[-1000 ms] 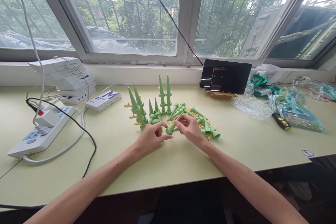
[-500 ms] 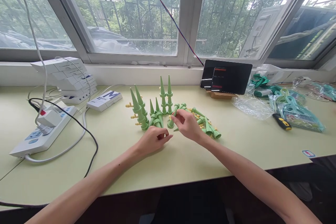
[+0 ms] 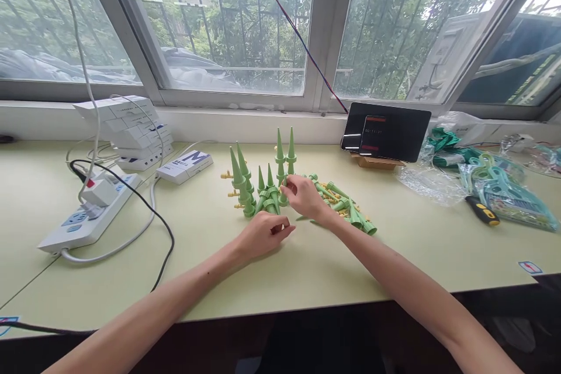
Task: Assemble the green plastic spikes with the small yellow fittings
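My right hand (image 3: 303,194) is closed on a green plastic watering spike (image 3: 283,197), its pointed end up beside the fingertips. Directly left of it, several like spikes (image 3: 268,194) lean together in a tight bunch. My left hand (image 3: 265,232) rests on the table just in front of that bunch, fingers curled in, with nothing visible in them. Further left stands a row of stacked spikes (image 3: 242,181) with yellow valves sticking out. Behind the bunch are two tall stacks of spikes (image 3: 291,155). Partly behind my right forearm lies a loose pile of spikes (image 3: 353,213).
On the left are a power strip (image 3: 56,235) with cables, a stack of white boxes (image 3: 135,128) and a single white box (image 3: 186,166). A tablet (image 3: 398,131) leans on a cardboard stand at the back. To the right lie a yellow-black handle (image 3: 482,211) and plastic-bagged items (image 3: 517,198).
The view has shifted a little, so the table things sit further right. My right hand has brought its spike left, against the bunch. My left hand stays in front of the bunch.
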A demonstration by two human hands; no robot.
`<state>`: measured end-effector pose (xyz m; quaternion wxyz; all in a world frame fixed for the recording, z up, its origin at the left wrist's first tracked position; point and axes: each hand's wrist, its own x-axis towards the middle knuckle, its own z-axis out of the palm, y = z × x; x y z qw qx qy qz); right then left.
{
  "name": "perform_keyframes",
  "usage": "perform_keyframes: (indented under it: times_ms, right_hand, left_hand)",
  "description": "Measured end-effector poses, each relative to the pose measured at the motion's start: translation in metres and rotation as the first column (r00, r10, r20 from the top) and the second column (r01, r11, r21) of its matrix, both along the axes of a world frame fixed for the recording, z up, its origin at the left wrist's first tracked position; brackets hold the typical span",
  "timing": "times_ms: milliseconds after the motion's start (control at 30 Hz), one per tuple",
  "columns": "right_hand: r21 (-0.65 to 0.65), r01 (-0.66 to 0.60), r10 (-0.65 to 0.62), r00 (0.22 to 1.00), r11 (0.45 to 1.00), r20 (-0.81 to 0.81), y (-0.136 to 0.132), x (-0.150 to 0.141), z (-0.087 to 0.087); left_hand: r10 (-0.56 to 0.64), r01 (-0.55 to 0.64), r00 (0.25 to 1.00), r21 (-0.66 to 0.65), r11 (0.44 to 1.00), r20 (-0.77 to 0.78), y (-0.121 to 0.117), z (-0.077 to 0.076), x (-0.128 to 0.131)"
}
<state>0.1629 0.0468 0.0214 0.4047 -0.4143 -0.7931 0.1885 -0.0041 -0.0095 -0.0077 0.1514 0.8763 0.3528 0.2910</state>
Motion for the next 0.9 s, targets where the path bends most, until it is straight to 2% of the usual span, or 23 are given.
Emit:
perform_keyframes:
  times_ms: [333, 900]
  right_hand:
    - [0.029, -0.009, 0.006, 0.996, 1.0, 0.091, -0.003, -0.002, -0.019]
    - [0.017, 0.009, -0.011, 0.99, 1.0, 0.139, -0.013, -0.006, -0.021]
  left_hand:
    - [-0.003, 0.003, 1.0, -0.001, 1.0, -0.011, 0.0, -0.001, 0.0]
    - [-0.021, 0.021, 1.0, 0.008, 1.0, 0.01, 0.002, -0.001, 0.001]
